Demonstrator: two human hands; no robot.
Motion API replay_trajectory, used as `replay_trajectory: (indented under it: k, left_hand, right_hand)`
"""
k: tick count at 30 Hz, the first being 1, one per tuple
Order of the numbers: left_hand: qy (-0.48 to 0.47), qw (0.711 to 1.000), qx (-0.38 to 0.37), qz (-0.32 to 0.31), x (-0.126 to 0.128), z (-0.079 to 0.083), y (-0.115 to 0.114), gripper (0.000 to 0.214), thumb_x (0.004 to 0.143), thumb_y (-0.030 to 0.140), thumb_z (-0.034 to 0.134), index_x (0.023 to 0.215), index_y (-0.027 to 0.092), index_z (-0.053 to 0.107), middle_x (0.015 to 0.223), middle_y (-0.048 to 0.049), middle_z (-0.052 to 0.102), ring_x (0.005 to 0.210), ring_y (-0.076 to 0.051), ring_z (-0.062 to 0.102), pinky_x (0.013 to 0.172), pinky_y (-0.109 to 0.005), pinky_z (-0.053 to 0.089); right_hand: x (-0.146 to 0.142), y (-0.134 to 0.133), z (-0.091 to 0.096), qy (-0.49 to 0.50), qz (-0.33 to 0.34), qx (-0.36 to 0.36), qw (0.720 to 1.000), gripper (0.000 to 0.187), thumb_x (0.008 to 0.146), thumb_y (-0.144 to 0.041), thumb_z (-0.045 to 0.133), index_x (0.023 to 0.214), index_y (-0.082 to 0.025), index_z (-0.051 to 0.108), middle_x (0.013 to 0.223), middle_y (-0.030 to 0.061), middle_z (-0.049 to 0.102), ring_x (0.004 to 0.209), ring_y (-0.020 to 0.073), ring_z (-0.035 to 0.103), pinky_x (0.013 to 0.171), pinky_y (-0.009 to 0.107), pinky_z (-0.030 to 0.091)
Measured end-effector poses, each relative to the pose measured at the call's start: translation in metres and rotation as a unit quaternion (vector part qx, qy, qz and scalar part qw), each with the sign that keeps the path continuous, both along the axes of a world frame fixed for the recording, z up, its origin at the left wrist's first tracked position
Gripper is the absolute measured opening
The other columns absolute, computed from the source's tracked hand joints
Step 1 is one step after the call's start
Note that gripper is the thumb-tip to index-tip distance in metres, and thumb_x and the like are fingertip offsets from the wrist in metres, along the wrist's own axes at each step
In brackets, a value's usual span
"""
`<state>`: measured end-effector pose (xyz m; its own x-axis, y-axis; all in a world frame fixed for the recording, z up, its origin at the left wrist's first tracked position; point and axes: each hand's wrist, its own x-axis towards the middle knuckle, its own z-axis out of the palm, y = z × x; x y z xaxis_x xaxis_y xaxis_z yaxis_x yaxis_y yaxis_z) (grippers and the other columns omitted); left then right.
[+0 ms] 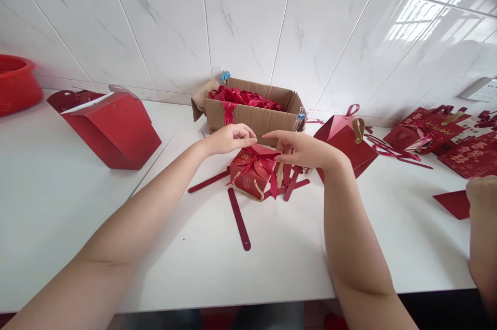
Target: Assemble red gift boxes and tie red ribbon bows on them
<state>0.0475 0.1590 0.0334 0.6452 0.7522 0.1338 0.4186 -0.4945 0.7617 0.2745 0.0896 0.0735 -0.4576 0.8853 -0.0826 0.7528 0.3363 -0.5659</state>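
A small red gift box [248, 177] with a gold-patterned lid stands on the white table. A red ribbon bow [258, 160] is tied on its top, and a twisted cord handle [257, 191] hangs at its front. Over the back left of the box hovers my left hand [233, 138], loosely bent, with nothing visible in it. My right hand [292, 146] is above the right side, its index finger stretched out and its thumb close to a ribbon loop. The thumb may touch the ribbon; I cannot tell. Both hands look open.
Behind stands a cardboard box [252, 116] of red ribbons. Red straps [239, 219] lie around the gift box. Larger red boxes stand left [112, 133] and right [337, 138]. Red gift bags [471, 156] and another person's hand [482, 200] are far right. A red basin [19, 86] sits far left.
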Motion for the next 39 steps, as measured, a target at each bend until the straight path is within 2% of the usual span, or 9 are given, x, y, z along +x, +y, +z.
replay_trajectory:
  k: [5, 8, 13, 19, 22, 25, 31, 37, 39]
  left_hand:
    - [-0.018, 0.999, -0.041, -0.022, 0.000, 0.005, -0.005, 0.052, 0.082, 0.061, 0.055, 0.058, 0.015, 0.051, 0.121, -0.0046, 0.059, 0.089, -0.017, 0.056, 0.086, -0.035, 0.043]
    - [0.001, 0.999, -0.050, -0.003, 0.000, 0.003, -0.003, 0.050, 0.082, 0.065, 0.052, 0.076, 0.018, 0.066, 0.119, -0.0042, 0.060, 0.093, -0.018, 0.056, 0.088, -0.035, 0.042]
    - [0.027, 0.998, -0.054, 0.025, -0.001, -0.001, 0.001, 0.061, 0.085, 0.071, 0.037, 0.100, 0.020, 0.068, 0.092, -0.0046, 0.063, 0.086, -0.020, 0.054, 0.084, -0.035, 0.041]
    - [0.033, 0.996, -0.073, 0.047, 0.000, 0.000, 0.000, 0.069, 0.083, 0.076, 0.035, 0.107, 0.019, 0.066, 0.101, -0.0063, 0.062, 0.097, -0.024, 0.055, 0.088, -0.036, 0.040]
    - [0.012, 0.997, -0.069, 0.034, 0.001, -0.001, -0.001, 0.063, 0.083, 0.073, 0.040, 0.101, 0.019, 0.067, 0.107, -0.0066, 0.063, 0.099, -0.024, 0.056, 0.089, -0.037, 0.040]
    - [-0.011, 0.998, -0.056, -0.023, 0.002, -0.003, -0.001, 0.050, 0.078, 0.066, 0.058, 0.073, 0.017, 0.066, 0.120, -0.0059, 0.061, 0.099, -0.022, 0.057, 0.092, -0.038, 0.040]
    - [-0.009, 0.991, -0.124, -0.049, -0.001, -0.004, 0.001, 0.053, 0.074, 0.061, 0.066, 0.051, 0.015, 0.051, 0.124, -0.0061, 0.063, 0.101, -0.024, 0.059, 0.094, -0.040, 0.040]
    - [-0.119, 0.971, -0.206, -0.032, -0.002, -0.020, -0.011, 0.046, 0.077, 0.060, 0.064, 0.098, 0.020, 0.070, 0.125, -0.0075, 0.061, 0.110, -0.025, 0.058, 0.097, -0.040, 0.041]
    - [-0.142, 0.964, -0.222, -0.030, -0.001, -0.028, -0.022, 0.044, 0.077, 0.060, 0.065, 0.089, 0.018, 0.070, 0.129, -0.0071, 0.057, 0.106, -0.024, 0.059, 0.094, -0.038, 0.043]
  right_hand:
    - [-0.001, 0.000, 0.000, 0.023, 0.000, 0.017, 1.000, 0.041, 0.081, -0.036, 0.064, 0.120, -0.025, 0.060, 0.088, 0.0015, 0.063, 0.069, 0.0123, 0.057, 0.057, 0.024, 0.043]
    - [-0.003, -0.001, 0.000, -0.001, -0.012, -0.017, 1.000, 0.037, 0.081, -0.051, 0.061, 0.104, -0.022, 0.065, 0.084, 0.0017, 0.064, 0.065, 0.0119, 0.055, 0.055, 0.025, 0.041]
    - [-0.004, 0.001, 0.000, -0.035, -0.025, -0.008, 0.999, 0.018, 0.082, -0.033, 0.060, 0.093, -0.021, 0.066, 0.088, 0.0025, 0.067, 0.064, 0.0110, 0.056, 0.057, 0.025, 0.042]
    - [-0.006, 0.008, -0.008, 0.019, -0.042, 0.050, 0.998, 0.008, 0.076, -0.025, 0.061, 0.080, -0.018, 0.061, 0.083, 0.0028, 0.064, 0.071, 0.0139, 0.057, 0.061, 0.027, 0.043]
    - [-0.007, 0.012, -0.012, 0.100, -0.013, 0.014, 0.995, 0.014, 0.077, -0.031, 0.063, 0.080, -0.018, 0.060, 0.077, 0.0001, 0.063, 0.067, 0.0122, 0.056, 0.061, 0.026, 0.043]
    - [-0.007, 0.015, -0.016, 0.180, 0.019, -0.040, 0.983, 0.021, 0.079, -0.037, 0.064, 0.085, -0.017, 0.065, 0.078, 0.0004, 0.064, 0.068, 0.0110, 0.056, 0.062, 0.025, 0.042]
    - [-0.004, 0.013, -0.018, 0.212, -0.012, -0.105, 0.971, 0.026, 0.077, -0.041, 0.069, 0.076, -0.015, 0.067, 0.058, -0.0051, 0.051, 0.049, 0.0043, 0.037, 0.047, 0.021, 0.027]
    - [-0.004, -0.008, -0.043, 0.375, -0.086, -0.147, 0.911, 0.037, 0.080, -0.051, 0.066, 0.067, -0.019, 0.052, 0.044, -0.0097, 0.033, 0.042, 0.0048, 0.025, 0.042, 0.022, 0.018]
    - [-0.007, -0.017, -0.058, 0.401, -0.152, -0.098, 0.898, 0.046, 0.079, -0.057, 0.064, 0.059, -0.019, 0.045, 0.045, -0.0080, 0.034, 0.043, 0.0057, 0.029, 0.043, 0.023, 0.020]
